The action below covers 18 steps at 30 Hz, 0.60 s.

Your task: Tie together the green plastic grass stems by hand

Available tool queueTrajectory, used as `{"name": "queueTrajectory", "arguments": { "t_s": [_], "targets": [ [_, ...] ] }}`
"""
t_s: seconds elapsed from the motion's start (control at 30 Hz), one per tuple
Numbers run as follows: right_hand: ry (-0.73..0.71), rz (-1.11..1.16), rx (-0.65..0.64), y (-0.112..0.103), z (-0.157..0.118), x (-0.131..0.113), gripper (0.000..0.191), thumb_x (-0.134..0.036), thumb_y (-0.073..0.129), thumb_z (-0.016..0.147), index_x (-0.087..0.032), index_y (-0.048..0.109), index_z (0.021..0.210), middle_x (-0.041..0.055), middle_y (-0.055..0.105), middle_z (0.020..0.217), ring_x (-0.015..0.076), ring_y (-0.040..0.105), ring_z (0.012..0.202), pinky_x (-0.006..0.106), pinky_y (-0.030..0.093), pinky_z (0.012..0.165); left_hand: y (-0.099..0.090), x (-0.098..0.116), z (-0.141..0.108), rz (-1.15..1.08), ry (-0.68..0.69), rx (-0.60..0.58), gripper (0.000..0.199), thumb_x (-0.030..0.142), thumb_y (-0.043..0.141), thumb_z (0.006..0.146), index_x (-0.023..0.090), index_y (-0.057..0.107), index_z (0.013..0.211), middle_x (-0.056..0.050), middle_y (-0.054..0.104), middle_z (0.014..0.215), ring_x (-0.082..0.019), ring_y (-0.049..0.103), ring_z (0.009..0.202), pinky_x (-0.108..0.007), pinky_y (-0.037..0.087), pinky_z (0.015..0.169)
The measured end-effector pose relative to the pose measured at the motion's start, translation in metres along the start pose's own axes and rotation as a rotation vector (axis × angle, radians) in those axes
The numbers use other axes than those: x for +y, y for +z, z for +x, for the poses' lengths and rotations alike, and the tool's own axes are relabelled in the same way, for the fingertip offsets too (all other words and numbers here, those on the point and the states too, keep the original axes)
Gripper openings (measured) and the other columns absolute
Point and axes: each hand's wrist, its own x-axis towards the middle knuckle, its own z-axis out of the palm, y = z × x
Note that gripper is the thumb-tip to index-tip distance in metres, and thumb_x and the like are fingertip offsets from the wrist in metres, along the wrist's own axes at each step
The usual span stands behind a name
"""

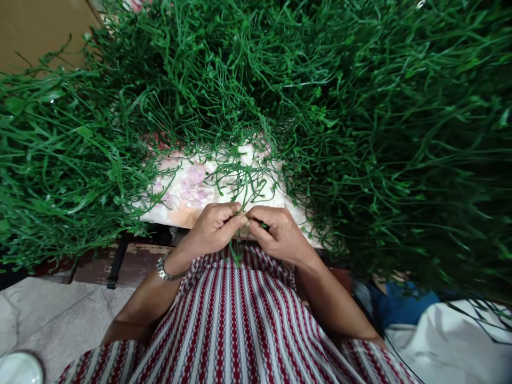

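Note:
At the near edge of a floral cloth-covered surface (192, 186), my left hand (214, 229) and my right hand (280, 234) meet at the fingertips. A green stem sprig (245, 184) is pinched between them, its thin branching tips spreading over the cloth and its lower end hanging down in front of the striped garment. Both hands have curled, closed fingers, with thumb and forefinger pressed on the sprig. A bracelet circles my left wrist.
Thick heaps of green stems (240, 69) surround the cloth at the left, back and right. A white round lid or bowl (20, 369) is at the lower left. White fabric (452, 341) and blue fabric (404, 304) lie at the lower right.

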Motion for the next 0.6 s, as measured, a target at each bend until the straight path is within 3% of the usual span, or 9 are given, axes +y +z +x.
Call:
{"name": "queueTrajectory", "arguments": {
  "t_s": [0.07,0.13,0.23,0.33,0.4,0.53,0.6],
  "targets": [
    [-0.044,0.216,-0.163,-0.007,0.001,0.0,0.022,-0.022,0.049,0.083,-0.014,0.049,0.062,-0.0047,0.04,0.054,0.0055,0.034,0.049,0.02,0.027,0.049,-0.006,0.005,0.001,-0.242,-0.019,-0.201,0.031,0.031,0.052,0.082,0.014,0.048,0.057,0.003,0.04,0.051,-0.007,0.036,0.047,-0.022,0.028,0.047],
    [-0.081,0.447,-0.299,-0.012,0.003,0.001,0.023,-0.026,0.052,0.083,-0.014,0.052,0.063,-0.005,0.04,0.052,0.0046,0.032,0.046,0.02,0.024,0.046,-0.01,0.008,0.001,-0.45,-0.054,-0.319,0.033,0.033,0.054,0.081,0.014,0.047,0.055,0.003,0.036,0.05,-0.006,0.031,0.045,-0.022,0.025,0.045],
    [-0.115,0.736,-0.359,-0.013,0.005,0.008,0.025,-0.031,0.054,0.082,-0.013,0.056,0.065,-0.0029,0.047,0.053,0.005,0.037,0.046,0.021,0.026,0.046,-0.009,0.005,-0.001,-0.672,-0.117,-0.346,0.032,0.034,0.06,0.076,0.014,0.049,0.053,0.003,0.036,0.047,-0.006,0.031,0.043,-0.023,0.023,0.042],
    [-0.117,0.965,-0.309,-0.01,0.005,0.014,0.032,-0.038,0.056,0.081,-0.014,0.054,0.06,-0.002,0.046,0.051,0.007,0.04,0.044,0.022,0.029,0.045,-0.004,-0.004,-0.004,-0.896,-0.151,-0.33,0.032,0.039,0.062,0.072,0.015,0.05,0.054,0.002,0.039,0.045,-0.008,0.034,0.038,-0.024,0.028,0.039],
    [-0.058,0.99,-0.239,-0.009,0.004,0.015,0.031,-0.038,0.055,0.082,-0.014,0.053,0.062,-0.0018,0.046,0.052,0.0077,0.042,0.044,0.022,0.031,0.045,0.0,-0.008,-0.003,-0.896,-0.163,-0.231,0.029,0.038,0.062,0.072,0.016,0.052,0.056,0.001,0.043,0.048,-0.009,0.038,0.039,-0.024,0.032,0.04],
    [0.04,0.975,-0.097,-0.007,0.003,0.01,0.026,-0.033,0.047,0.088,-0.016,0.048,0.069,-0.001,0.053,0.062,0.0081,0.051,0.043,0.022,0.038,0.045,0.006,-0.005,0.003,-0.575,-0.106,0.135,0.025,0.033,0.061,0.077,0.015,0.054,0.061,0.001,0.047,0.057,-0.008,0.042,0.05,-0.023,0.034,0.049],
    [0.084,1.0,-0.004,-0.004,0.003,0.009,0.024,-0.035,0.046,0.089,-0.018,0.045,0.073,-0.0021,0.054,0.065,0.0076,0.052,0.04,0.021,0.039,0.042,0.008,-0.002,0.006,-0.433,-0.049,0.255,0.023,0.03,0.06,0.079,0.015,0.055,0.062,0.002,0.047,0.059,-0.008,0.041,0.054,-0.022,0.034,0.053]
  ]
}}
